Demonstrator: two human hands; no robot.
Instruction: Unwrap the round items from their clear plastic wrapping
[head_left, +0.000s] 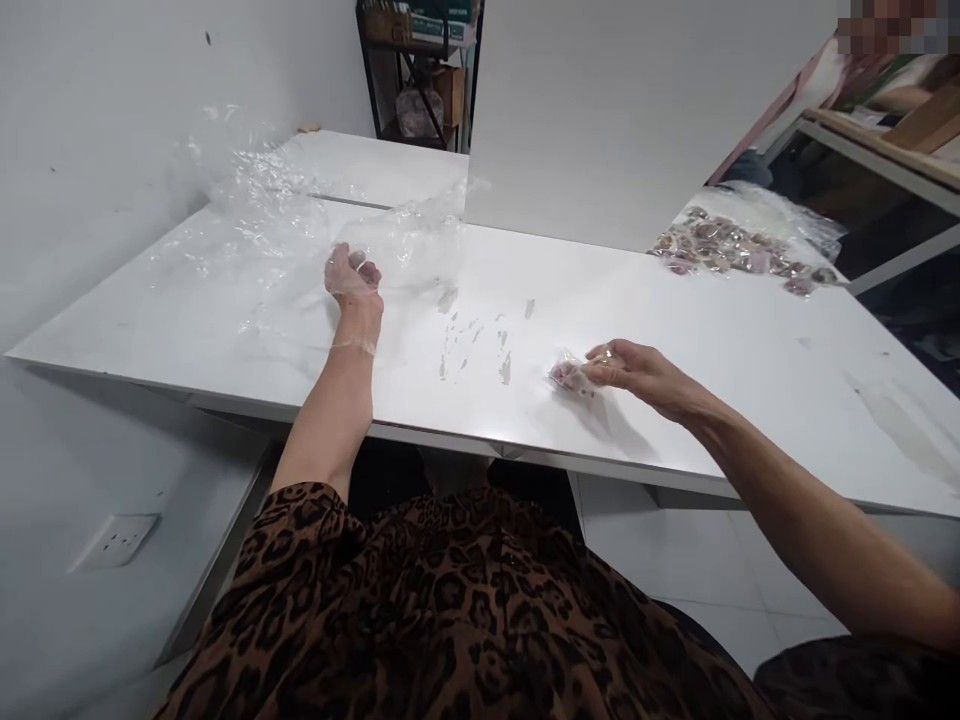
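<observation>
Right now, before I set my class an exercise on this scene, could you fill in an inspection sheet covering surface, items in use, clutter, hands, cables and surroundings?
Surface: white table, with grey patches near its middle.
Items in use: small clear packet with pinkish contents, too blurred to identify; loose clear plastic at the left.
Clutter: pile of filled packets at the far right.
Hands: left hand curled amid the plastic, grip unclear; right hand pinches the small packet.
Cables: nothing seen.
Surroundings: upright white panel behind the table, dark shelving beyond, wall socket at lower left.
</observation>
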